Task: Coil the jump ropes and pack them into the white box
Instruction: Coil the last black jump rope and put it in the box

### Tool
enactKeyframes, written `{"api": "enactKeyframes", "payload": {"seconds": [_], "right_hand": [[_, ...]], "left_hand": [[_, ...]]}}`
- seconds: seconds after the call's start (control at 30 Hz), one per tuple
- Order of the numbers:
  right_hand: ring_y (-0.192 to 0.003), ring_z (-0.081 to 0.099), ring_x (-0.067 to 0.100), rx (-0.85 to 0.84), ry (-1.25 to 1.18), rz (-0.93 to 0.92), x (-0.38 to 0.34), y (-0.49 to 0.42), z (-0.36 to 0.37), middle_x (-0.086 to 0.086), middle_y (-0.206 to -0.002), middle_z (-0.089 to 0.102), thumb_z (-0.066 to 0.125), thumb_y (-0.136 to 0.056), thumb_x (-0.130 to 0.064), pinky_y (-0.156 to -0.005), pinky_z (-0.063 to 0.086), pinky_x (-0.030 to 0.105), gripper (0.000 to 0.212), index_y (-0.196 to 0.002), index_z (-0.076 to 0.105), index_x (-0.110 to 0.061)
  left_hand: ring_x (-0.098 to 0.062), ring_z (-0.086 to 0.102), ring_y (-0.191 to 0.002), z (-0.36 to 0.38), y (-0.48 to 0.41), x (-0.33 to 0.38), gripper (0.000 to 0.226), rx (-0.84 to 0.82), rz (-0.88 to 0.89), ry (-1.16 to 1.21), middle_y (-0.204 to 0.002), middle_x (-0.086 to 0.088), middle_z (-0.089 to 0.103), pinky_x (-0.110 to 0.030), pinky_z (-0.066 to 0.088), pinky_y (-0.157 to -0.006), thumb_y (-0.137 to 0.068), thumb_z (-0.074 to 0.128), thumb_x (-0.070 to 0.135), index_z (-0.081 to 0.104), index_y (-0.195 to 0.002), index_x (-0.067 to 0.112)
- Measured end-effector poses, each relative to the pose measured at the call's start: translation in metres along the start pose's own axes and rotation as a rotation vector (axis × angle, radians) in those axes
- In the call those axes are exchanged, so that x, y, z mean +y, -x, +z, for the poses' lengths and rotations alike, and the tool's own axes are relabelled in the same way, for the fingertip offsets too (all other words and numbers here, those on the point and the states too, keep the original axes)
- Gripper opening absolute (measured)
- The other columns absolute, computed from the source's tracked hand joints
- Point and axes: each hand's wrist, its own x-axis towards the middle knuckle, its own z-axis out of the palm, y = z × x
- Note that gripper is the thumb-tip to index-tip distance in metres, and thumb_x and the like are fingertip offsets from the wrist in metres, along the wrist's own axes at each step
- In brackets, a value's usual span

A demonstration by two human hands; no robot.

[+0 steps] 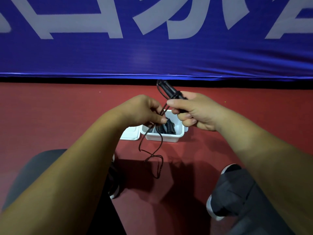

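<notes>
— Two hands, one rope. What is each hand doing?
— Your right hand (194,114) is gripping the black handles (171,91) of the jump rope (162,141), fingers curled tight round them. The handles are pointing far and a bit left.
— And the other one?
— Your left hand (144,111) is pinching the thin cord between thumb and fingers, just left of your right hand.
— Where is the rope going?
— It is hanging down from your hands, passing the near side of the white box (162,137). Its loose loops are lying on the red floor (59,116) between your shoes (210,207).
— And the box?
— It is sitting open on the floor under your hands, with coiled ropes (166,128) lying inside. Its white lid (130,134) is lying just left of it. A blue banner (152,56) is hanging on the far side.
</notes>
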Motion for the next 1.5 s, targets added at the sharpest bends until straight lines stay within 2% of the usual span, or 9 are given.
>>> {"api": "enactKeyframes", "payload": {"seconds": [0.13,0.37,0.63,0.8,0.93,1.1,1.2,1.4,1.5], "right_hand": [[-0.052,0.022,0.01,0.054,-0.049,0.034,-0.004,0.002,0.001,0.002,-0.074,0.053,0.064,-0.101,-0.058,-0.044,0.014,0.02,0.036,-0.108,0.061,-0.022],[-0.048,0.025,0.009,0.101,-0.141,0.034,-0.006,0.003,0.002,0.012,-0.083,0.06,0.048,-0.106,-0.028,-0.038,0.017,0.017,0.017,-0.109,0.051,-0.011],[-0.05,0.028,0.009,0.093,-0.111,0.026,-0.006,0.005,0.003,0.011,-0.084,0.056,0.053,-0.104,-0.024,-0.035,0.019,0.017,0.011,-0.103,0.052,-0.013],[-0.05,0.03,0.008,0.093,-0.082,0.007,-0.007,0.008,0.004,0.007,-0.081,0.06,0.065,-0.103,-0.027,-0.035,0.019,0.018,0.023,-0.118,0.059,-0.011],[-0.049,0.031,0.009,0.107,-0.026,0.015,-0.009,0.012,0.003,0.013,-0.091,0.065,0.065,-0.102,-0.016,-0.035,0.019,0.019,0.013,-0.106,0.056,-0.008],[-0.051,0.03,0.01,0.073,0.013,-0.014,-0.01,0.014,0.003,0.01,-0.087,0.066,0.066,-0.103,-0.015,-0.035,0.02,0.019,0.02,-0.093,0.049,-0.017],[-0.051,0.029,0.01,0.03,0.039,-0.035,-0.011,0.015,0.004,0.01,-0.084,0.066,0.065,-0.104,-0.014,-0.036,0.021,0.018,0.018,-0.093,0.051,-0.018],[-0.051,0.03,0.012,-0.058,0.142,-0.01,-0.006,0.016,0.008,0.016,-0.09,0.067,0.064,-0.105,-0.016,-0.039,0.021,0.02,0.013,-0.095,0.056,-0.014],[-0.053,0.03,0.012,-0.102,0.193,0.006,-0.008,0.019,0.008,0.014,-0.09,0.067,0.063,-0.105,-0.019,-0.04,0.022,0.021,0.009,-0.105,0.059,-0.011]], "left_hand": [[-0.006,0.064,-0.068,0.0,-0.003,-0.003,0.014,-0.042,0.019,-0.141,-0.083,-0.002,0.077,-0.026,0.054,-0.067,-0.088,0.084,0.034,0.078,-0.089,0.021],[-0.008,0.055,-0.062,0.0,-0.009,-0.01,0.019,-0.027,0.013,-0.208,-0.072,0.009,0.072,-0.028,0.046,-0.064,-0.092,0.078,0.043,0.075,-0.085,0.025],[-0.002,0.058,-0.068,0.003,-0.015,-0.018,0.01,-0.045,-0.003,-0.157,-0.083,0.01,0.077,-0.023,0.05,-0.068,-0.09,0.081,0.038,0.083,-0.1,0.036],[-0.001,0.053,-0.063,0.004,-0.018,-0.019,0.009,-0.028,0.003,-0.133,-0.08,0.007,0.075,-0.018,0.045,-0.062,-0.09,0.082,0.039,0.084,-0.098,0.035],[0.007,0.056,-0.059,0.004,-0.02,-0.022,0.01,-0.027,0.0,-0.135,-0.076,0.014,0.074,-0.023,0.045,-0.065,-0.091,0.081,0.038,0.083,-0.1,0.034],[0.008,0.052,-0.048,0.006,-0.021,-0.022,0.01,-0.025,0.016,-0.152,-0.059,0.024,0.065,-0.009,0.036,-0.05,-0.096,0.077,0.033,0.082,-0.102,0.027],[0.007,0.057,-0.061,0.007,-0.023,-0.024,0.007,-0.014,0.017,-0.173,-0.079,0.016,0.076,-0.016,0.043,-0.066,-0.094,0.078,0.036,0.083,-0.098,0.032],[-0.014,0.071,-0.091,0.012,-0.028,-0.031,0.01,0.012,0.034,-0.203,-0.088,0.01,0.077,-0.046,0.056,-0.095,-0.086,0.082,0.043,0.08,-0.091,0.035],[0.004,0.067,-0.078,0.014,-0.028,-0.026,0.011,0.065,0.079,-0.114,-0.081,0.021,0.075,-0.029,0.051,-0.079,-0.09,0.083,0.028,0.076,-0.09,0.036]]}}
